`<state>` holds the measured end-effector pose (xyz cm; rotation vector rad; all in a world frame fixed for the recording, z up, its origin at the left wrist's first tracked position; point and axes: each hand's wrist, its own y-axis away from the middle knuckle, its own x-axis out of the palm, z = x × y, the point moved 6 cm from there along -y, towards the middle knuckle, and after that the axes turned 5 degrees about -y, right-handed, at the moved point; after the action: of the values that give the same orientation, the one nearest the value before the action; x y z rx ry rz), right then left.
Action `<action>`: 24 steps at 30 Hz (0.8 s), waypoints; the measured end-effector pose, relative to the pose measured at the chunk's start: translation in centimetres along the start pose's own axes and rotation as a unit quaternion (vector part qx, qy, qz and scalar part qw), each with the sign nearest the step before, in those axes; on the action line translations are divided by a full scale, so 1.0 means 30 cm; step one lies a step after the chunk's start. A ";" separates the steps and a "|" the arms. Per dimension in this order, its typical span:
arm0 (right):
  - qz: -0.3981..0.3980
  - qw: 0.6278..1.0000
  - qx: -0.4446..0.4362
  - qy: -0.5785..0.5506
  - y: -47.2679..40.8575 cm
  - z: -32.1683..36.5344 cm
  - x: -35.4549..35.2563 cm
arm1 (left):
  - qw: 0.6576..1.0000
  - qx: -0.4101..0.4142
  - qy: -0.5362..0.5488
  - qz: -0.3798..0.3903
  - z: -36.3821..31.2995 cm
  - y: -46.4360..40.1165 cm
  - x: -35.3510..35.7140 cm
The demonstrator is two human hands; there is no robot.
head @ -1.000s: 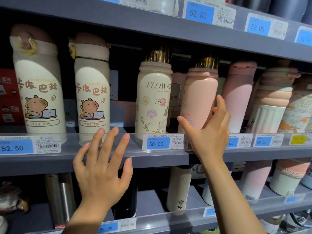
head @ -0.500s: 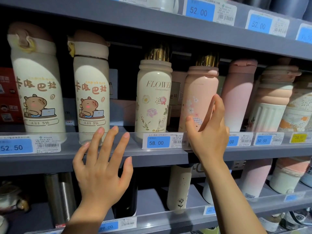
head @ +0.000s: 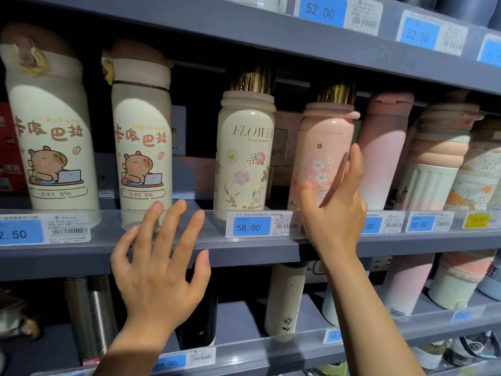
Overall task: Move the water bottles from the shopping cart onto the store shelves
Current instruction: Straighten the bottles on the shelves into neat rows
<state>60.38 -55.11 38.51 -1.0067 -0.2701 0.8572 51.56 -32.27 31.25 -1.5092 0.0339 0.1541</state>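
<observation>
Pink bottle (head: 321, 158) up on shelf (head: 151, 253), upright, right hand (head: 332, 210) flat against its side, fingers straight. Left hand (head: 160, 272) spread wide, holding nothing, low beside it. Cart not seen; bottles left, cannot tell.

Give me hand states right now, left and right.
Left hand: open, fingers spread at the shelf edge, holding nothing.
Right hand: open, straight fingers against the pink bottle.
</observation>
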 end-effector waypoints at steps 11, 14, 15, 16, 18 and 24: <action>-0.019 0.998 0.047 -0.027 -0.008 -0.017 -0.015 | 1.000 -0.002 0.009 0.002 0.003 0.006 0.002; 0.005 0.999 0.035 -0.007 -0.006 -0.013 -0.002 | 1.000 0.000 0.006 0.002 0.005 0.007 0.002; 0.005 1.000 0.028 0.004 -0.007 -0.009 0.001 | 1.000 0.001 0.006 0.001 0.005 0.007 0.002; 0.003 1.000 0.024 0.012 -0.008 -0.003 0.001 | 1.000 0.002 0.007 0.000 0.004 0.007 0.003; -0.003 0.999 0.027 0.021 -0.009 0.005 0.000 | 1.000 0.003 0.007 -0.002 0.003 0.005 0.003; -0.027 0.998 0.059 0.004 -0.017 -0.005 -0.016 | 1.000 0.008 0.005 -0.007 0.005 0.006 0.006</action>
<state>60.40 -55.69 38.92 -0.8895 -0.2356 0.8113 51.70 -32.10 31.05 -1.4950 0.0333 0.1353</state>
